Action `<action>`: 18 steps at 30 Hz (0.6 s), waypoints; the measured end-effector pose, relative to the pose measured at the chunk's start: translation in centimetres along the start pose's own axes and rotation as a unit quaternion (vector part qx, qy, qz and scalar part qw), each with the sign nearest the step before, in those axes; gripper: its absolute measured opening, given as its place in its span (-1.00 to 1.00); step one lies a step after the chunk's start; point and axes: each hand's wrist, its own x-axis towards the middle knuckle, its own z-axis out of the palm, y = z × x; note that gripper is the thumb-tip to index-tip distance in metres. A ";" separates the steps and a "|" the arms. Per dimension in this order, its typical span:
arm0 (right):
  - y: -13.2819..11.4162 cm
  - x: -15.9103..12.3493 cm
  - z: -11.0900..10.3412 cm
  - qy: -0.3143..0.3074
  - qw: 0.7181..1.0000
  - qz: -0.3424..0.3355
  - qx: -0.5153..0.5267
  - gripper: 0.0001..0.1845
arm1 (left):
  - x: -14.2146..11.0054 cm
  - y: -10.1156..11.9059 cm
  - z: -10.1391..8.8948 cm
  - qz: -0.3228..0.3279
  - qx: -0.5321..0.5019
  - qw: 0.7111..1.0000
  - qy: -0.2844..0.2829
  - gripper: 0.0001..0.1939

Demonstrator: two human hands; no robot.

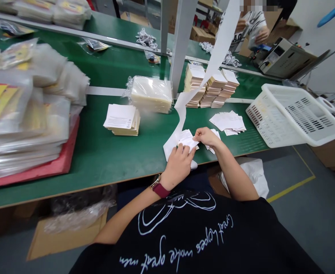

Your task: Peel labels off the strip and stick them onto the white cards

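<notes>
My left hand (178, 166), with a watch on a dark red strap at its wrist, presses on a small bunch of white paper slips (188, 139) at the green bench's front edge. My right hand (205, 137) pinches the far edge of those slips with its fingertips. A long white paper strip (197, 89) runs from high up down under my left hand. Loose white slips (227, 123) lie just right of my right hand. Stacks of cream cards (210, 88) stand farther back, and a white-topped stack (122, 120) sits to my left, next to a film-wrapped block (151, 94).
Plastic-wrapped packets pile on a red board (27, 167) at the left. A white slotted plastic basket (295, 114) sits tilted on the bench's right corner. A metal post (181, 42) stands behind. Farther back, a person (250, 28) stands near a grey machine (284, 59).
</notes>
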 end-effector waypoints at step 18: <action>0.6 -3.5 -1.1 0.067 0.991 -0.108 -0.040 -0.82 | -0.9 -2.3 -2.5 0.026 -0.058 0.997 -0.052 -0.32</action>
